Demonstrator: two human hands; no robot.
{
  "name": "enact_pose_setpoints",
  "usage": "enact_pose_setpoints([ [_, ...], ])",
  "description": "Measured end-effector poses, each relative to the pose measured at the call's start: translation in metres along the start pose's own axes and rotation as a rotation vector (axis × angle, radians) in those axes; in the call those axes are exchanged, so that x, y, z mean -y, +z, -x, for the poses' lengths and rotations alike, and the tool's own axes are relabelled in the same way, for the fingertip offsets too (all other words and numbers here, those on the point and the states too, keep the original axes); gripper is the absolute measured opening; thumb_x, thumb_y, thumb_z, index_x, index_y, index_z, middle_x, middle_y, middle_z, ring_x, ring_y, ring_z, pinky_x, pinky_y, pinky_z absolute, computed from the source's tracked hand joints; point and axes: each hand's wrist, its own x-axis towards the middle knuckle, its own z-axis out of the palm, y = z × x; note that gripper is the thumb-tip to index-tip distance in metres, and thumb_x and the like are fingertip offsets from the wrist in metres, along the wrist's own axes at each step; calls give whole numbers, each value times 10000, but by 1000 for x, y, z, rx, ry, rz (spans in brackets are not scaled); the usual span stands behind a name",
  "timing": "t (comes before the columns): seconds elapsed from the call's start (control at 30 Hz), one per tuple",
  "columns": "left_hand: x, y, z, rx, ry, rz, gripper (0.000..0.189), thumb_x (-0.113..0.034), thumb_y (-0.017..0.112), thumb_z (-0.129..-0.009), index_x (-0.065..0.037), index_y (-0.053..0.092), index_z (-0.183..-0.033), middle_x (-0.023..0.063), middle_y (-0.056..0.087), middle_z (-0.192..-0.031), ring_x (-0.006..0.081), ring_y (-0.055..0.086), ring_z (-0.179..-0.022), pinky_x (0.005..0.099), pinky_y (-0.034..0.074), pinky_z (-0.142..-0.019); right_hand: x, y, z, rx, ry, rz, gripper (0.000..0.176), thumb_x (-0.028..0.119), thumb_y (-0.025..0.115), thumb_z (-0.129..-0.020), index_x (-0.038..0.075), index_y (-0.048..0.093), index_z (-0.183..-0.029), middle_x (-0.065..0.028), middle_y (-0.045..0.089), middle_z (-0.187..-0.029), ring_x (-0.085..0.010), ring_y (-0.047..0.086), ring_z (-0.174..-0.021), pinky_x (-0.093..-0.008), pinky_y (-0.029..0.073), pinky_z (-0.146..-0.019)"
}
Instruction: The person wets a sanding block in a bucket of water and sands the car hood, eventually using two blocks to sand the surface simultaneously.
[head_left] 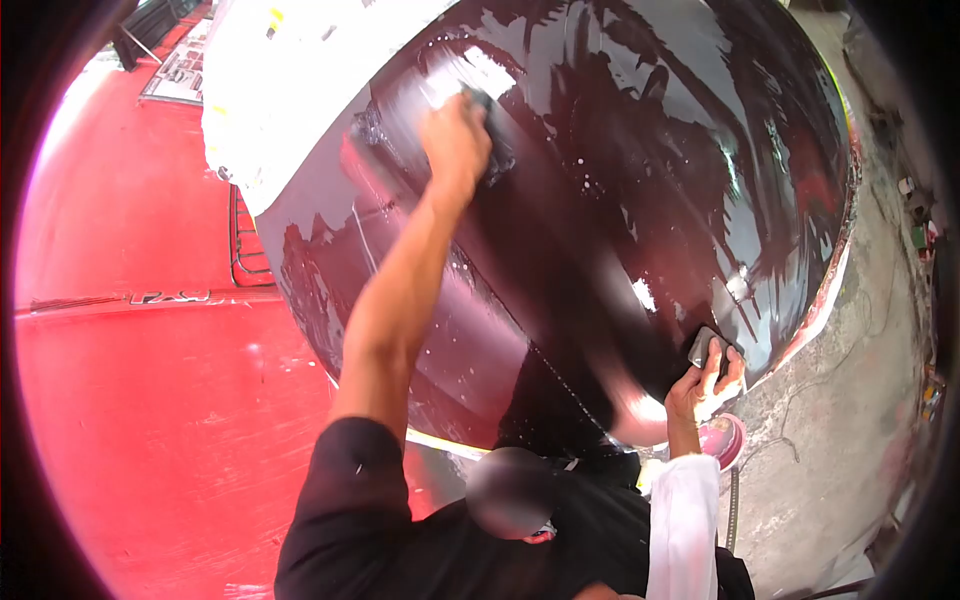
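A large, dark maroon car panel (590,230) lies in front of me, its glossy surface streaked with water and grey patches. My left hand (455,140) reaches far up the panel, smeared a little by motion. Its fingers are closed round a dark pad (492,135) pressed to the wet surface. Near the panel's lower right edge, my right hand (705,385) grips a small grey block (708,346). The block rests at the panel surface, with my fingertips over its near side.
A red vehicle body (150,400) takes up the left side. White covering (290,90) borders the panel's upper left. Below my right hand stands a pink bucket (722,442). A thin cable (785,440) lies on the concrete floor (830,410) at right.
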Motion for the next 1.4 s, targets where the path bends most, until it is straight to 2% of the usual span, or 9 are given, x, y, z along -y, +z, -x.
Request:
enact_pose_setpoints([
  [0.1,-15,-8,60,-83,299,52,281,-134,690,-882,-79,645,-1154,186,694,-1073,413,612,-1011,497,484,-882,-4,3,3,9,1,2,560,-85,540,-767,90,653,-1286,-170,491,-1340,-394,466,-1236,-511,370,-1042],
  [0.2,19,-11,9,139,105,-10,267,-163,695,-889,-50,661,-1128,191,705,-1013,423,624,-977,479,489,-879,-5,4,6,24,17,-3,558,-84,539,-760,85,656,-1279,-173,491,-1336,-397,467,-1233,-512,373,-1039],
  [0.37,10,2,3,-29,6,-48,263,-178,672,-903,-53,656,-1134,190,706,-1018,416,610,-1003,488,484,-877,-6,0,3,18,10,1,558,-80,538,-758,79,656,-1280,-179,490,-1335,-401,463,-1233,-511,371,-1044],
  [0.5,13,-14,51,-31,361,59,315,-163,685,-893,-74,655,-1194,194,700,-1031,419,610,-948,502,483,-866,-6,1,4,42,3,2,545,-80,547,-768,76,653,-1279,-181,490,-1331,-404,460,-1234,-514,371,-1046],
  [0.7,18,-4,-2,-9,31,-114,242,-176,659,-913,-36,655,-1112,209,703,-1005,431,613,-983,497,489,-860,-3,-7,2,72,24,-1,525,-76,579,-795,89,653,-1288,-174,496,-1329,-404,463,-1234,-520,373,-1042],
  [0.83,9,-13,52,-75,245,49,304,-152,694,-886,-77,638,-1176,185,693,-1061,412,606,-1016,507,487,-874,-7,5,8,27,13,-15,505,-45,598,-811,91,649,-1295,-177,498,-1331,-407,462,-1234,-511,377,-1036],
  [1.03,20,0,-9,-101,-18,-60,250,-168,692,-883,-40,690,-1097,203,710,-988,408,618,-971,491,483,-869,-5,1,2,2,-35,1,544,-68,543,-781,70,638,-1299,-194,492,-1341,-413,458,-1236,-536,371,-1042],
  [1.17,4,-6,45,-52,117,70,311,-185,715,-880,-75,660,-1165,186,698,-1046,398,615,-1035,500,493,-881,-5,-3,4,100,1,42,656,-119,629,-726,118,571,-1334,-209,459,-1323,-468,459,-1232,-590,426,-1018],
  [1.4,8,9,3,-98,-20,-20,264,-179,696,-886,-52,678,-1117,179,709,-1048,401,619,-997,491,492,-880,-4,1,2,7,-10,-7,565,-60,534,-745,65,654,-1283,-180,492,-1332,-396,456,-1228,-512,366,-1045],
])
